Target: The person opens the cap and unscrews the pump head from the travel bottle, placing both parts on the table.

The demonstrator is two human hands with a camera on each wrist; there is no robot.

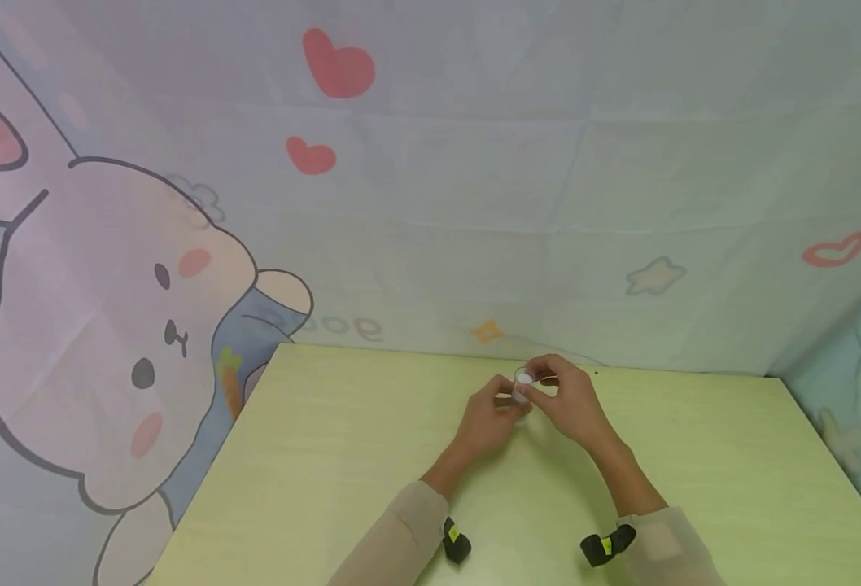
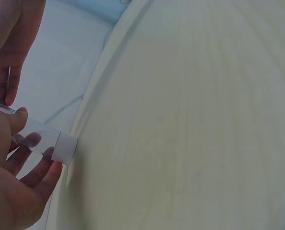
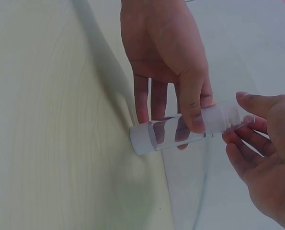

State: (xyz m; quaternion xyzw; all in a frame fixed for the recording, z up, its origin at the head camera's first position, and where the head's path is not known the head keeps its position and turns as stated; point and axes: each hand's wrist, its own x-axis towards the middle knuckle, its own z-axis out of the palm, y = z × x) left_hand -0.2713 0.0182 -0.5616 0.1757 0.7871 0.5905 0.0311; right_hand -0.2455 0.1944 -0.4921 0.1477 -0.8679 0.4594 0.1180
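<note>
My left hand [image 1: 487,419] grips a small clear bottle [image 3: 168,132] around its body, with the thumb on one side and fingers on the other. The bottle has a white base [image 2: 64,148] and a whitish neck [image 3: 219,118] at its upper end. At that end, my right hand [image 1: 571,400] holds a clear cap [image 3: 244,123] between thumb and curled fingers. In the head view the bottle stands roughly upright between both hands, its white top [image 1: 524,378] showing. Whether its base touches the table cannot be told.
A pale yellow-green wooden table [image 1: 313,456] lies under the hands. Behind it hangs a printed cloth [image 1: 438,268] with a rabbit and hearts, close to the table's back edge. Black wrist devices [image 1: 456,543] are strapped at both sleeves.
</note>
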